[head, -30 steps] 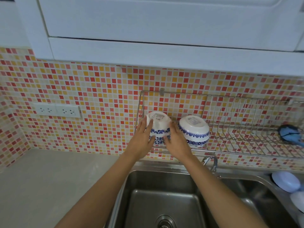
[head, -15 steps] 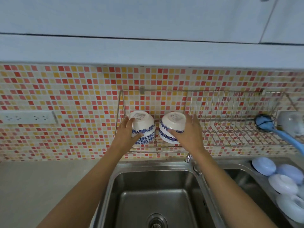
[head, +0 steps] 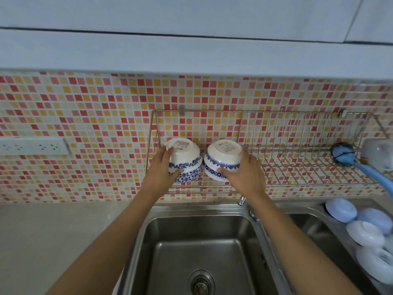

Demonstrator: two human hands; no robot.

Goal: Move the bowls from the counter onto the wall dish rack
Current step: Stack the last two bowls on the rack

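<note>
Two white porcelain bowls with blue flower bands are sitting upside down, side by side, at the left end of the steel wire wall dish rack. The left hand is cupping the left bowl, its grip curled round the side, while the right hand is wrapping the right bowl likewise. One steel sink is lying below, and four pale blue and white lids are resting at the right.

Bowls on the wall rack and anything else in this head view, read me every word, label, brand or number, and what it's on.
Sticker on the left bowl base: printed lines, too blurred to read.
Sticker on the right bowl base: print too blurred to read.
Dark marking on the sink divider: too small to read.
Wall socket: no text visible.
Nothing else carries legible text.
</note>
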